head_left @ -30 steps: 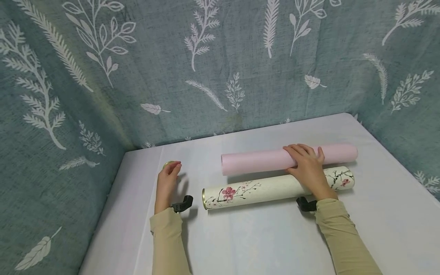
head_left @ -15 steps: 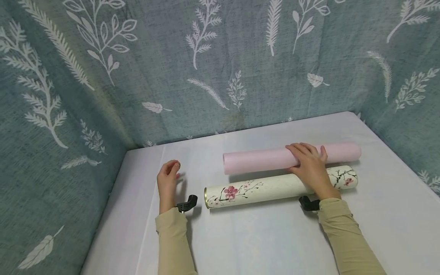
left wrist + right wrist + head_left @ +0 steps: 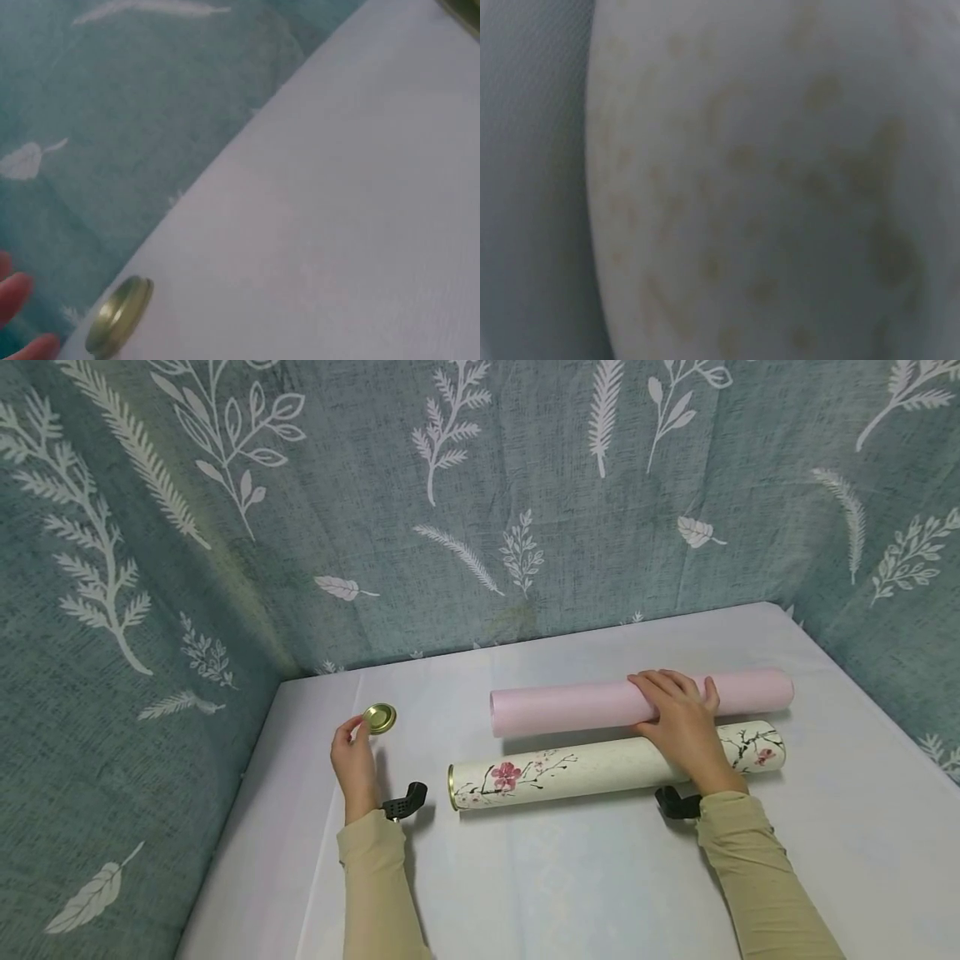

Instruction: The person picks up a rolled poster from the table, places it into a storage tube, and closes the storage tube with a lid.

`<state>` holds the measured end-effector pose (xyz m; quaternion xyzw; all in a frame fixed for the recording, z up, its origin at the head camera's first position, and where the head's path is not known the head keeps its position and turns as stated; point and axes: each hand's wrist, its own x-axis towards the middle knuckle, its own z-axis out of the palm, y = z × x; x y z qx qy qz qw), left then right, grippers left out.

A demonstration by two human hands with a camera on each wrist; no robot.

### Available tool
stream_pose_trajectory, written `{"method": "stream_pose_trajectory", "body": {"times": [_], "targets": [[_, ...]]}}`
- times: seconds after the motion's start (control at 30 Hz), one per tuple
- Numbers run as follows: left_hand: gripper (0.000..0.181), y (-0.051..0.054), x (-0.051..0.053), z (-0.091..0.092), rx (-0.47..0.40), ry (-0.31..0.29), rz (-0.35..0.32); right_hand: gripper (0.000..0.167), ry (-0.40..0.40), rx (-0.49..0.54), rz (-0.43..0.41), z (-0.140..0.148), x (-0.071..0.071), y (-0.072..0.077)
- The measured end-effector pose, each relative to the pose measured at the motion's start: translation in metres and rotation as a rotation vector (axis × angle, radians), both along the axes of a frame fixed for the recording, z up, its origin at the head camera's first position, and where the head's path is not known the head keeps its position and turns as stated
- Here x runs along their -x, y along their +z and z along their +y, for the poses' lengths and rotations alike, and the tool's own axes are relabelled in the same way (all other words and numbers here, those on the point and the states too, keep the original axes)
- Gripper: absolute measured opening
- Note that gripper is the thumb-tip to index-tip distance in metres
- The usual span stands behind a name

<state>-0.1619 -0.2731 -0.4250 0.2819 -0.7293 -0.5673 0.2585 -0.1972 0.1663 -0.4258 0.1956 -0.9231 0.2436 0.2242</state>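
Note:
A round gold lid (image 3: 380,718) lies on the white table at the left, by the fingertips of my left hand (image 3: 354,768). In the left wrist view a gap shows between the gold lid (image 3: 120,319) and the fingers (image 3: 15,296). My right hand (image 3: 686,722) grips a pink roll (image 3: 562,706), its fingers over the top and the thumb on the near side. Under that wrist lies a cream tube (image 3: 600,768) with painted blossoms and a gold rim at its left end. The right wrist view holds only a blurred, close tube surface (image 3: 780,180).
Pink roll and cream tube lie nearly parallel on the white table (image 3: 570,877). Green-blue curtains (image 3: 480,527) with white leaf prints stand behind and at both sides. Black wrist cameras (image 3: 405,802) sit beside each wrist, the right one close to the cream tube.
My left hand has let go of the gold lid and drawn back slightly left, so the lid now shows whole on the table. The right hand stays on the pink roll.

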Motion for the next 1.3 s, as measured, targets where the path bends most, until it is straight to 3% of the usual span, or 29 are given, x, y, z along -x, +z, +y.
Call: {"method": "stream_pose_trajectory", "body": {"times": [0.13,0.33,0.43,0.57,0.67,0.83,1.07,1.3], "targets": [[0.034,-0.005,0.002,-0.002,0.039,-0.045,-0.091,0.070,-0.006,-0.001,-0.008,0.001,0.000,0.000],[0.043,-0.008,0.002,-0.007,0.254,-0.124,-0.236,0.070,-0.006,0.004,-0.017,0.000,0.000,0.000],[0.046,-0.009,0.001,-0.008,0.345,-0.205,-0.293,0.070,-0.006,0.005,-0.021,0.000,0.000,0.000],[0.050,-0.010,0.001,-0.007,0.456,-0.357,-0.399,0.071,-0.005,0.000,-0.024,0.000,0.000,-0.001],[0.058,-0.012,0.001,-0.005,0.524,-0.416,-0.449,0.071,-0.005,-0.001,-0.020,0.001,-0.001,-0.003],[0.067,-0.016,0.002,-0.003,0.572,-0.417,-0.501,0.071,0.000,-0.005,-0.011,0.000,0.000,-0.004],[0.071,-0.012,0.003,0.006,0.578,-0.434,-0.561,0.072,-0.005,-0.009,-0.010,0.001,0.001,-0.003],[0.056,-0.010,0.001,0.007,0.569,-0.372,-0.514,0.071,-0.001,-0.010,-0.014,0.001,0.001,-0.001]]}}
